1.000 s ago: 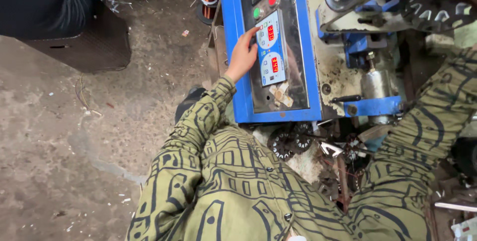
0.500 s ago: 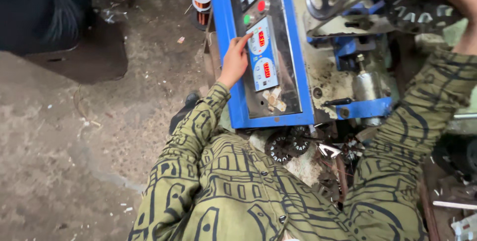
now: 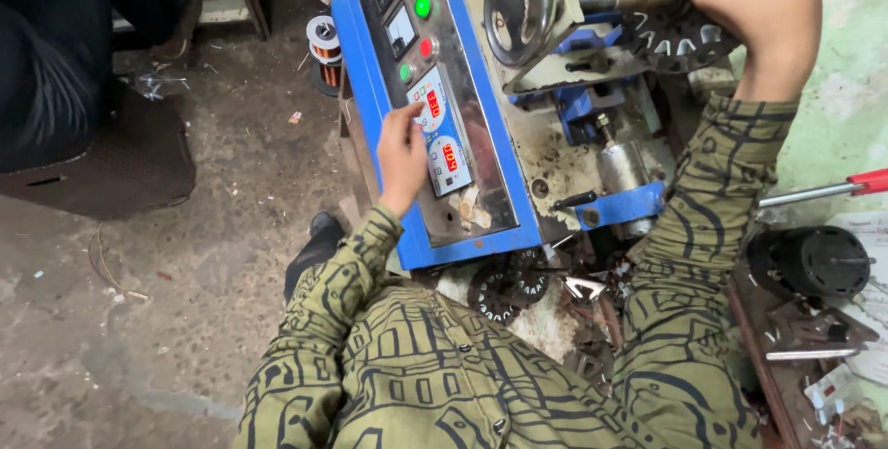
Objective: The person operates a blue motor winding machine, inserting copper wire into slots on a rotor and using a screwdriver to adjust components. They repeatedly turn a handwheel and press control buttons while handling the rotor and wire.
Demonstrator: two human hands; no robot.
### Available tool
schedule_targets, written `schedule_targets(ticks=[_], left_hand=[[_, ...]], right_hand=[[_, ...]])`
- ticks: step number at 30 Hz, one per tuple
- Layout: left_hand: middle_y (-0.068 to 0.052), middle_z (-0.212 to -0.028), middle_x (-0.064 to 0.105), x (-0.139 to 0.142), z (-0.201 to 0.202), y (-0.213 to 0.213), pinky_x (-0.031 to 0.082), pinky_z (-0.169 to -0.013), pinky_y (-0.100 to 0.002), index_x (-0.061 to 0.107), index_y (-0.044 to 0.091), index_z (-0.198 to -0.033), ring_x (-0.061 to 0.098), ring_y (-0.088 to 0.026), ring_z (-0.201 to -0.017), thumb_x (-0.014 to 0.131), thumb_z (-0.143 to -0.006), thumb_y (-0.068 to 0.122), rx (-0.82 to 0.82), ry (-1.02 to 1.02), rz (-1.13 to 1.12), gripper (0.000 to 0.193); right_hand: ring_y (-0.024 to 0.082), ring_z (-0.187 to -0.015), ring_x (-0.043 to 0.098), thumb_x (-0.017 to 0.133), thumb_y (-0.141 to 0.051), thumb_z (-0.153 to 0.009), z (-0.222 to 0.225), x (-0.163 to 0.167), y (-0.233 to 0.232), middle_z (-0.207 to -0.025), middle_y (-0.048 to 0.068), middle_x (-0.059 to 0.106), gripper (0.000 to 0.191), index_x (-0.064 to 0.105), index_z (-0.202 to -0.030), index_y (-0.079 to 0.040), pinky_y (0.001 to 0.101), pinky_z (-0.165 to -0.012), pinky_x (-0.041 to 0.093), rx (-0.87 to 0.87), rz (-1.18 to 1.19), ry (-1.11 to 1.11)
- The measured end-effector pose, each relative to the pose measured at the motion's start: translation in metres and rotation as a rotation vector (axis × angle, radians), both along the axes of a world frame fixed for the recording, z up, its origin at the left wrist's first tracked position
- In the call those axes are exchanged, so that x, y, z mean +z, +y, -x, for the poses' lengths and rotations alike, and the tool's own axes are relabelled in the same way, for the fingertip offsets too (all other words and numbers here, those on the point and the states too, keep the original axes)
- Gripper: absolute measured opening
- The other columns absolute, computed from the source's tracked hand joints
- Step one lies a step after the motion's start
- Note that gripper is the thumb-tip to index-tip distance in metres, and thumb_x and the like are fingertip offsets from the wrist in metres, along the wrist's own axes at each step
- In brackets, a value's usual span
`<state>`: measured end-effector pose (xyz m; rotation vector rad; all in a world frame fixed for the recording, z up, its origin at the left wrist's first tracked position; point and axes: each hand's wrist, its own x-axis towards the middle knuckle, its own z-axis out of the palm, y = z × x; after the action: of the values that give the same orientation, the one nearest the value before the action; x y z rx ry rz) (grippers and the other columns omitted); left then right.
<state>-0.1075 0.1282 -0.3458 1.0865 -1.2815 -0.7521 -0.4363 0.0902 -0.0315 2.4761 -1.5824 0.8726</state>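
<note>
My left hand (image 3: pixel 400 155) presses a fingertip on the control panel (image 3: pixel 435 116); at 2 o'clock, my right hand (image 3: pixel 754 5) grips the toothed core (image 3: pixel 680 42).

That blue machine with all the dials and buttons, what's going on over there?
A person in a patterned olive shirt sits at the blue machine. Their left hand rests on its control panel, fingertips at the upper of two round counters with red digits. Their right hand reaches up and grips a dark toothed ring mounted on the machine's shaft, beside a grey handwheel. A spool of copper wire stands on the floor to the left, and another person sits nearby.
</note>
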Motion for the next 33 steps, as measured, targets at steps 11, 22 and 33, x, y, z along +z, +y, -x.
schedule_targets(ticks=[11,22,33], left_hand=[[-0.015,-0.134,0.068,0.125,0.076,0.043,0.06,-0.102,-0.034,0.057,0.001,-0.142,0.073,-0.024,-0.117,0.056,-0.108,0.015,-0.783,0.394,0.006,0.037],[-0.014,-0.135,0.057,0.116,0.222,-0.058,0.05,-0.11,-0.045,0.05,-0.001,-0.137,0.057,-0.027,-0.123,0.056,-0.11,0.032,-1.162,1.492,-0.591,0.043],[-0.01,-0.117,0.056,0.108,0.224,-0.073,0.048,-0.097,-0.034,0.042,-0.012,-0.145,0.055,-0.018,-0.1,0.05,-0.108,0.011,-0.753,0.57,0.197,0.044]], right_hand=[[0.017,-0.099,0.069,0.061,0.013,-0.086,-0.026,0.018,0.009,-0.105,0.013,0.072,0.022,0.065,-0.107,0.008,0.027,-0.09,0.051,0.122,-0.045,-0.088],[0.028,-0.1,0.069,0.068,0.003,-0.083,-0.043,0.033,0.009,-0.102,0.015,0.07,0.025,0.074,-0.107,0.002,0.0352,-0.094,0.053,-0.002,0.079,0.108],[0.027,-0.105,0.069,0.069,0.0,-0.085,-0.058,0.042,0.007,-0.106,0.014,0.07,0.025,0.073,-0.109,-0.001,0.0351,-0.098,0.053,-0.095,0.029,0.059]])
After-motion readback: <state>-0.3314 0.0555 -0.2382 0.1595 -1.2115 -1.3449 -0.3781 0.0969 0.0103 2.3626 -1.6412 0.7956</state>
